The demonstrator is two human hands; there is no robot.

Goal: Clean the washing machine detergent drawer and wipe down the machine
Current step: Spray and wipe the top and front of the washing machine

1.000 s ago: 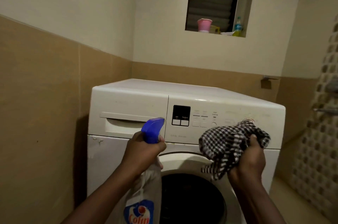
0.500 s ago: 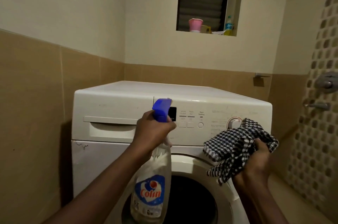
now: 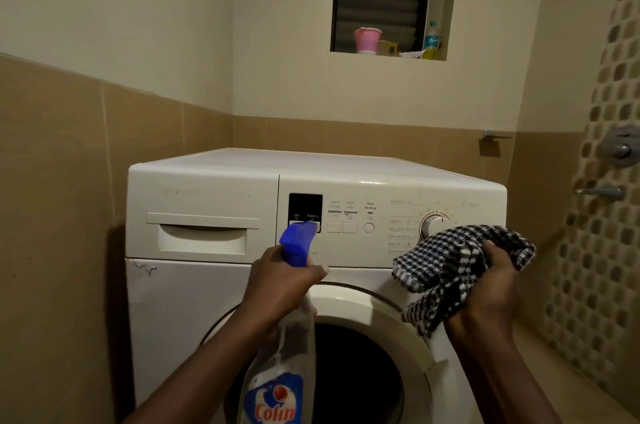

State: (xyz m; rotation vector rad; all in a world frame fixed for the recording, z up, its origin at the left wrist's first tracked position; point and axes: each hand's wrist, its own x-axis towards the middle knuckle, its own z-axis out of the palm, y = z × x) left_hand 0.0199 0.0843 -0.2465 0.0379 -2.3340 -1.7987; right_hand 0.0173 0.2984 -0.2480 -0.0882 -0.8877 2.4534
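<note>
We note the left hand (image 3: 280, 280) closed round the neck of a spray bottle (image 3: 280, 385). Its blue head points toward the control panel and its labelled body hangs below the wrist. The right hand (image 3: 485, 288) grips a bunched black-and-white checked cloth (image 3: 446, 261), which spills out above and to the left of the fingers. Both hands are held just in front of a white front-loading washing machine (image 3: 194, 319).

Below and between the hands we see the round door (image 3: 349, 302) with its dark glass. Directly beyond the bottle's blue head sits the dark display (image 3: 304, 205). The programme dial (image 3: 433, 224) shows just above the cloth, partly covered by it. The detergent drawer (image 3: 204, 233) lies up and to the left of the left hand, closed flush with the front panel, and neither hand touches it.

Far beyond the hands, high on the back wall, a window ledge (image 3: 346, 52) carries a pink cup (image 3: 366, 39) and a small bottle (image 3: 431, 41). Right of the right hand, metal taps (image 3: 620, 146) stand on the mosaic wall.
</note>
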